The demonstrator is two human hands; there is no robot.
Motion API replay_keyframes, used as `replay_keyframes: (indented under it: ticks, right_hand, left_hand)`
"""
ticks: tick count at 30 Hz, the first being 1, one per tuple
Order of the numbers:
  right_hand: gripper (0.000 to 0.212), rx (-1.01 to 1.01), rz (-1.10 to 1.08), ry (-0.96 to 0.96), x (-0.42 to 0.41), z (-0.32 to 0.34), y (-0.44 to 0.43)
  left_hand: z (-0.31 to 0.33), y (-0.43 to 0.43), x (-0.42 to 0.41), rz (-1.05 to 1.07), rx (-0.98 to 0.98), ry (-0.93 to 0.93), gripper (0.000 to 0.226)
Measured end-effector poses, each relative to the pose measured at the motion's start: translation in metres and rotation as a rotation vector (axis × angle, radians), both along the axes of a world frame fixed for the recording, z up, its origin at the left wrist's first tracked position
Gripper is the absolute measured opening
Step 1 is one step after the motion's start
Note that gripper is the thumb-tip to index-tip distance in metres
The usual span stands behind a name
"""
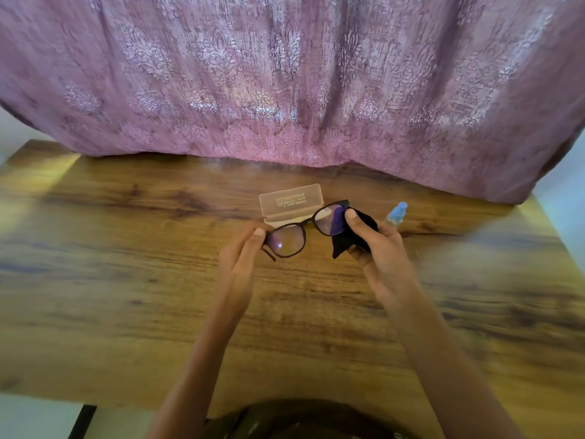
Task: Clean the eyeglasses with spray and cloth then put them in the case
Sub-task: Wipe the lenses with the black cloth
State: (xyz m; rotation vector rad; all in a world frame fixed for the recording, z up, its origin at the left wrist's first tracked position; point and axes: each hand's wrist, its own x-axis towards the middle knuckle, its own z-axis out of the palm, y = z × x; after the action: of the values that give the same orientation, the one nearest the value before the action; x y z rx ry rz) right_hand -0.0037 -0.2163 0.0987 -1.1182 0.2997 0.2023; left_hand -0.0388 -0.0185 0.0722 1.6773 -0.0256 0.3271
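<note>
A translucent pinkish plastic eyeglass case (290,204) stands open towards the far middle of the brown wood-grain worktop (126,248), its lid upright with small printed lettering on it. The tray below is mostly hidden behind the glasses, so what lies in it cannot be told. Just to the right of the case, a small clear spray bottle with a light blue cap (396,213) stands partly hidden behind the right hand. Both bare forearms reach forward from the near edge and the hands meet above the worktop in front of the case. The left hand (240,258) pinches the left end of the dark-framed eyeglasses (309,220) between thumb and curled fingers, near the hinge. The right hand (380,251) grips a dark cleaning cloth (340,247), folded around the right lens, with the thumb pressing on the near side of it. The glasses hang between the two hands, tilted with the right lens higher and farther away, clear of the worktop. A pink patterned fabric (285,74) drapes behind the far edge.
</note>
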Motion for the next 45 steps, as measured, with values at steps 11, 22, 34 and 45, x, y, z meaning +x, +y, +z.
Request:
replay_keyframes:
  ticks: [11,22,34,45]
  right_hand:
    - [0.034,0.051,0.021,0.007,-0.009,-0.005,0.018]
    - [0.010,-0.863,-0.345,-0.671,-0.019,-0.007,0.019]
    - [0.034,-1.301,-0.062,-1.078,-0.032,-0.023,0.028]
    - [0.038,-1.365,-0.086,-0.960,-0.024,-0.022,0.018]
  left_hand:
    - [0.045,0.002,0.020,-0.299,0.460,0.215,0.030]
    - [0.045,-0.005,0.025,-0.242,0.562,0.157,0.030]
    - [0.048,-0.011,0.023,-0.203,0.580,0.190,0.028]
    - [0.047,-0.011,0.021,-0.191,0.506,0.185,0.030]
